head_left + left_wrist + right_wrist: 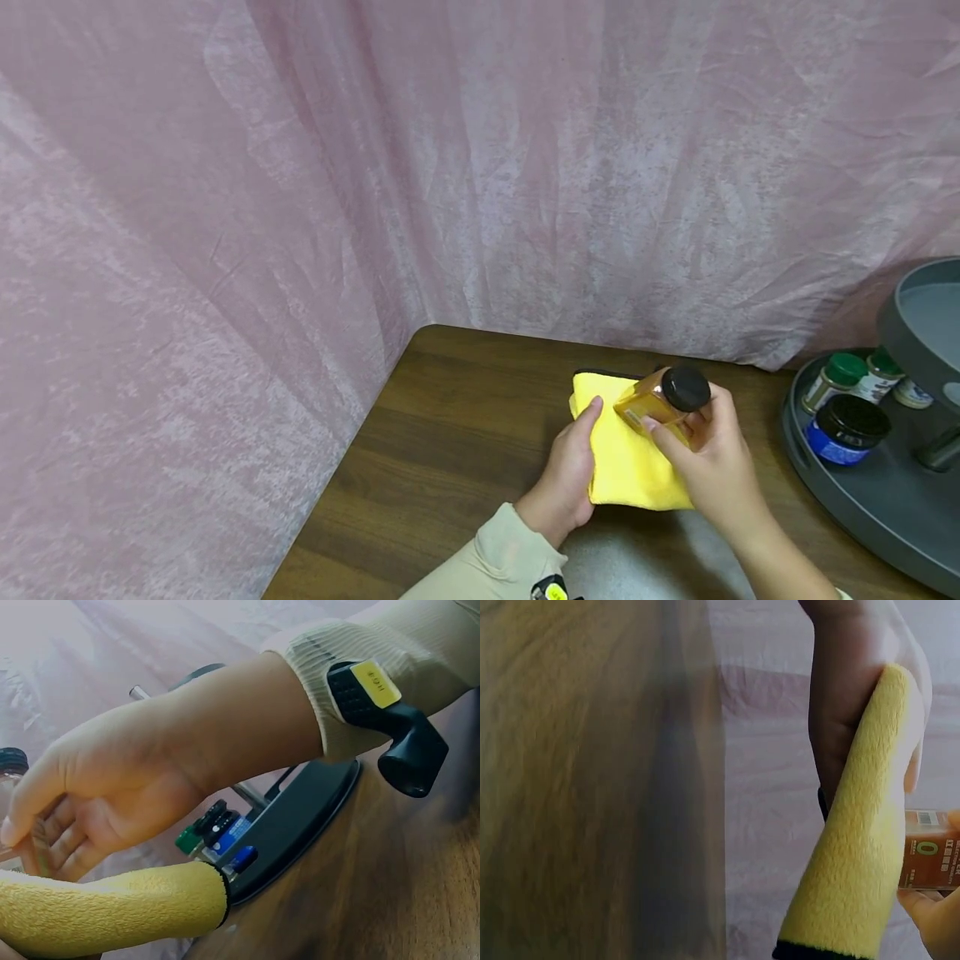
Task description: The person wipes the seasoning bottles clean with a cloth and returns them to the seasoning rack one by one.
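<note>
My left hand [564,473] holds a folded yellow cloth [632,471] with dark edging, thumb on top and the other fingers hidden beneath. Above the cloth, my right hand [716,454] grips a clear bottle [649,402] with a black cap and amber-brown contents. The bottle is tilted, its base end close to or touching the cloth; which of the two I cannot tell. A reddish-brown label with pale print shows on the bottle [930,859] in the right wrist view. From the left wrist view, the right hand [97,802] appears beyond the cloth [112,909].
At the right stands a grey two-tier round rack [847,500]. Its lower tray carries a black-lidded jar with a blue label [838,450], a green-capped bottle [832,379] and other small containers. The brown wooden table [420,450] meets pink curtains [525,167] behind and at left.
</note>
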`<state>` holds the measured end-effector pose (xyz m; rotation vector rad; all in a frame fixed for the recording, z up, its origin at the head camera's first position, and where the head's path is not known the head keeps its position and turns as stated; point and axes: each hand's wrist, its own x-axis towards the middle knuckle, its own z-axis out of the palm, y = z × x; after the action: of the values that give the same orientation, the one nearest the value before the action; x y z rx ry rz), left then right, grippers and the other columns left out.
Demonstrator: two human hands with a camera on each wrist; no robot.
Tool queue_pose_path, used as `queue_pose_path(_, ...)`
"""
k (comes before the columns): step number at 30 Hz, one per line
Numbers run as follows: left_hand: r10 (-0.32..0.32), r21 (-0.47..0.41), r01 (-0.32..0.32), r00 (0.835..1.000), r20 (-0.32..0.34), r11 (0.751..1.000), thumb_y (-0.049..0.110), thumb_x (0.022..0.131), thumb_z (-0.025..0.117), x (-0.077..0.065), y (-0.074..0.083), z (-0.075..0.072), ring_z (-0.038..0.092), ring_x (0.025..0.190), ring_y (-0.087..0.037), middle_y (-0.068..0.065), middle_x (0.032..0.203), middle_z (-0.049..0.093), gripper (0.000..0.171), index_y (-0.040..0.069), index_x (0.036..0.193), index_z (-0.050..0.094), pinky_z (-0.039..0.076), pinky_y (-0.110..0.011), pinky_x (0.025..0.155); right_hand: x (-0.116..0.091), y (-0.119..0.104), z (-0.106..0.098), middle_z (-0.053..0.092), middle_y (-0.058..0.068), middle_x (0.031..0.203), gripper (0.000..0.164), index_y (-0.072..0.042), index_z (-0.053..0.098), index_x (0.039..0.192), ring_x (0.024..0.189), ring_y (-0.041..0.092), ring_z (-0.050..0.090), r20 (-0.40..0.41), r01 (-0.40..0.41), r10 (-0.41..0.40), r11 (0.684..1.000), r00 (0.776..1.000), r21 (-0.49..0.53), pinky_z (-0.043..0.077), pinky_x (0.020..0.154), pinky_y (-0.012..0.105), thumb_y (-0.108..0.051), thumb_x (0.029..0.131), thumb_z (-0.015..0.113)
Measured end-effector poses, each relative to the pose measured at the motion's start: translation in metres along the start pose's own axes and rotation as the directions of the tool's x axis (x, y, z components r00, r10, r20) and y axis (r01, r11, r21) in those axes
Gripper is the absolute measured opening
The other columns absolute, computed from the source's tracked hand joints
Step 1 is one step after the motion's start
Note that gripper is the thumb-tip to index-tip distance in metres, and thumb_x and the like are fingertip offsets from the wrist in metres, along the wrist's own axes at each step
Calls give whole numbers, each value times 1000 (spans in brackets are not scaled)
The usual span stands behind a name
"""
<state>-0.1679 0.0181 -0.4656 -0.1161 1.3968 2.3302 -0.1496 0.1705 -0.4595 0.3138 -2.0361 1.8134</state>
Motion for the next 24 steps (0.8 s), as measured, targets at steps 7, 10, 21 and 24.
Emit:
queue_pose_path(7,6,-19,-6,1000,-26,1000,56,98,50,4,3,-4,67,96,-12,0,111,70,53,11,124,61,55,-28,83,-9,-8,10,58,-2,128,64,3,38,135,114,2,62,109,81,-73,995,991,-66,50,95,12,17,83,71)
queue_pose_path(10,38,-24,-39,999,-34,999,56,98,49,6,6,-7,66,98,-12,0,111,68,53,11,123,61,55,-28,84,-11,-10,11,59,-3,123,63,2,40,135,110,2,63,139,87,-74,992,988,-89,52,92,13,15,82,72)
queue_pose_path(21,83,-37,-86,993,-79,996,56,99,50,8,17,-13,66,104,-14,-2,117,67,53,12,127,59,54,-30,91,-2,-6,-1,59,-6,122,62,3,44,132,108,0,63,114,111,-95,983,989,-144,47,95,9,16,79,75)
queue_pose_path(24,76,-34,-80,993,-94,996,57,97,52,7,19,-12,66,103,-15,-3,116,68,54,12,127,59,54,-31,90,1,-5,-5,56,-8,125,63,1,42,134,111,-1,60,65,77,-65,979,996,-191,46,95,7,13,82,75)
